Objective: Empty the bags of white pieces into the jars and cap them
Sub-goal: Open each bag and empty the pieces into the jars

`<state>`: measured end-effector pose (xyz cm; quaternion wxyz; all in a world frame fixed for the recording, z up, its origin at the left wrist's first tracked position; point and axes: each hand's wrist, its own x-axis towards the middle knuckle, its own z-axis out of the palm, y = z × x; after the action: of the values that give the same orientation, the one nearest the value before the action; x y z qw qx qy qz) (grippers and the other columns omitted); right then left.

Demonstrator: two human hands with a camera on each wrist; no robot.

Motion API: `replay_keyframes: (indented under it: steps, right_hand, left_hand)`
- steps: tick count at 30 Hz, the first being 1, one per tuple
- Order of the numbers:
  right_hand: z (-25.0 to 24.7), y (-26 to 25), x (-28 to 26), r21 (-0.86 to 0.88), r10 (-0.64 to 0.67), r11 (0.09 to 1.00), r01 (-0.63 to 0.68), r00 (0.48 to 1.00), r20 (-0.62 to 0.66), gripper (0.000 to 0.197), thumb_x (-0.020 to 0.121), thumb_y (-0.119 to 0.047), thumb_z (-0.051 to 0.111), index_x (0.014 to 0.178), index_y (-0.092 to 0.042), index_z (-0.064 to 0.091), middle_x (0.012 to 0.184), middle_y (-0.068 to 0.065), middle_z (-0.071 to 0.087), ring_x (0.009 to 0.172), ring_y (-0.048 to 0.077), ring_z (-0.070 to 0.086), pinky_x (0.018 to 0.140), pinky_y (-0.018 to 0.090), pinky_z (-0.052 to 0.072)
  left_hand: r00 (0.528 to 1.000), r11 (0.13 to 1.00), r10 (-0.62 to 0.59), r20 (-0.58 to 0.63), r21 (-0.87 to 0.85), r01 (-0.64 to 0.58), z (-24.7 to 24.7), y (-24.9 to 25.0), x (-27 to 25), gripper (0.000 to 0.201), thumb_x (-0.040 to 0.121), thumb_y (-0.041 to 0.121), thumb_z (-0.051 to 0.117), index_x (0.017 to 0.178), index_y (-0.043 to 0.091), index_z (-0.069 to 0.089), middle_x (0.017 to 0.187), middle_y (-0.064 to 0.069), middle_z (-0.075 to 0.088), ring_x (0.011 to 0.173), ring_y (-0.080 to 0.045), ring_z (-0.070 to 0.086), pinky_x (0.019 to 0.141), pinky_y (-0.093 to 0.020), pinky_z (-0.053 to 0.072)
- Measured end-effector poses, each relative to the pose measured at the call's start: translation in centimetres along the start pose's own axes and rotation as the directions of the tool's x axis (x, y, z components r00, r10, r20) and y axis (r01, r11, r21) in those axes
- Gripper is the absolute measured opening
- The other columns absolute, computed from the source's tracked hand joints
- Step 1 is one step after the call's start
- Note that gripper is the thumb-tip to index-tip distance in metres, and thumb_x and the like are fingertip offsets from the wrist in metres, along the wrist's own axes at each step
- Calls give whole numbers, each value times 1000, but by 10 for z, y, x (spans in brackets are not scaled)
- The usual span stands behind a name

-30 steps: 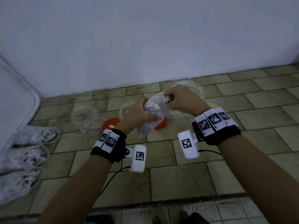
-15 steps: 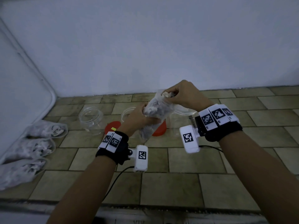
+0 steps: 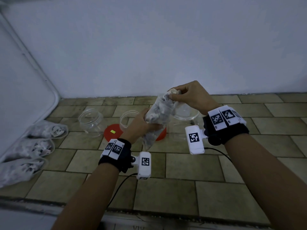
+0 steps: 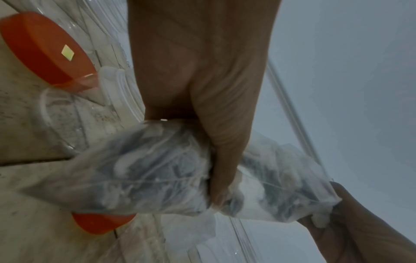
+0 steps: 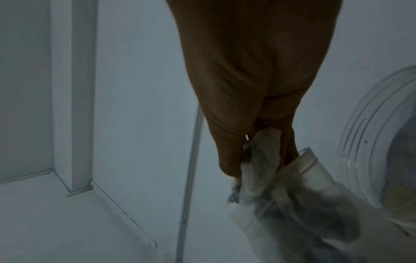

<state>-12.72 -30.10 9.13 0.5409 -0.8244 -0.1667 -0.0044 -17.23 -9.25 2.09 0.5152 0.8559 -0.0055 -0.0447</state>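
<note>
A clear bag [image 3: 157,113] of white pieces hangs tilted above the floor tiles, mouth end up. My left hand [image 3: 141,124] grips its middle, thumb [image 4: 223,160] across the bag [image 4: 157,174]. My right hand [image 3: 187,95] pinches a white piece [image 3: 172,92] at the bag's mouth; in the right wrist view this piece [image 5: 263,154] sticks out past the bag's rim [image 5: 308,160]. Three open clear jars stand behind: a left jar [image 3: 90,120], a middle jar [image 3: 127,117] partly hidden by my left hand, and a right jar [image 3: 186,112] behind the bag. Two orange lids [image 3: 113,132] [image 3: 161,135] lie by them.
Three more filled bags [image 3: 48,130] [image 3: 34,147] [image 3: 20,168] lie on the tiles at the left beside a white panel [image 3: 25,90]. A white wall [image 3: 166,47] rises just behind the jars. Bare tiles [image 3: 182,163] stretch in front of my wrists.
Both hands have lifted the bag higher and stood it more upright. My right hand has risen with the mouth end; the left has kept its grip on the middle.
</note>
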Motion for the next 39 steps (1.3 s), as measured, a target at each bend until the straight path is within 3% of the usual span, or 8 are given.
replay_keyframes:
  steps: [4, 13, 16, 19, 23, 27, 33, 39]
  right_hand:
    - [-4, 0, 4, 168, 19, 986, -10, 998, -55, 21, 79, -20, 75, 99, -15, 74, 92, 8, 74, 83, 11, 66, 87, 40, 54]
    - [-27, 15, 17, 408, 153, 907, -102, 984, -92, 6, 81, -15, 71, 87, -16, 74, 88, 6, 74, 81, 18, 70, 78, 33, 56]
    - [-38, 31, 21, 295, 170, 947, -126, 977, -129, 4, 79, -19, 74, 80, -16, 76, 87, 9, 73, 83, 20, 69, 82, 33, 54]
    - [-37, 41, 24, -146, 119, 981, -130, 990, -81, 20, 78, -22, 72, 85, -3, 74, 76, 10, 68, 73, 14, 60, 70, 28, 49]
    - [-18, 35, 19, -681, 179, 731, 31, 955, 236, 34, 79, -28, 70, 111, -19, 68, 102, 1, 64, 91, 15, 57, 71, 22, 40]
    - [-13, 33, 21, -695, 138, 711, 102, 950, 281, 36, 88, -18, 61, 124, -20, 61, 130, 3, 57, 114, 19, 55, 89, 25, 39]
    - [-6, 15, 14, -457, -112, 881, 119, 993, 42, 18, 86, -11, 55, 88, -15, 72, 86, -2, 68, 70, 5, 58, 65, 13, 43]
    - [20, 11, 10, -526, -201, 765, 372, 913, 354, 20, 82, -4, 53, 78, -9, 72, 80, 1, 70, 69, 15, 59, 71, 30, 49]
  left_hand:
    - [1000, 994, 9, -22, 107, -6, 4, -3, 6, 59, 71, 29, 85, 121, 18, 57, 109, 0, 68, 99, -19, 65, 84, -34, 55]
    - [997, 999, -21, -77, 26, 23, 9, -1, 4, 48, 71, 25, 84, 114, 22, 61, 99, 6, 69, 91, -13, 66, 69, -18, 54]
    - [994, 998, -51, -99, -46, 47, 7, -4, 1, 44, 75, 17, 82, 113, 20, 60, 103, 1, 69, 92, -15, 65, 76, -24, 55]
    - [992, 984, -62, -108, -175, 42, 3, -11, -2, 63, 62, 29, 88, 118, 20, 60, 108, 1, 70, 97, -15, 68, 77, -26, 57]
    - [991, 979, -74, -110, -196, 51, 1, -12, -4, 56, 69, 22, 85, 119, 17, 60, 110, -4, 70, 101, -20, 67, 81, -30, 57]
    - [993, 985, -76, -88, -162, 61, -2, -16, -4, 61, 71, 20, 85, 124, 20, 56, 112, 1, 69, 102, -17, 67, 83, -33, 57]
    - [998, 1000, -12, -60, -12, 11, -5, -10, -6, 65, 68, 22, 87, 124, 22, 54, 110, 9, 65, 98, -6, 61, 79, -23, 51]
    - [998, 980, 57, -30, 193, -50, -6, -2, -3, 66, 69, 29, 86, 125, 20, 52, 102, 11, 62, 86, -1, 57, 64, -12, 39]
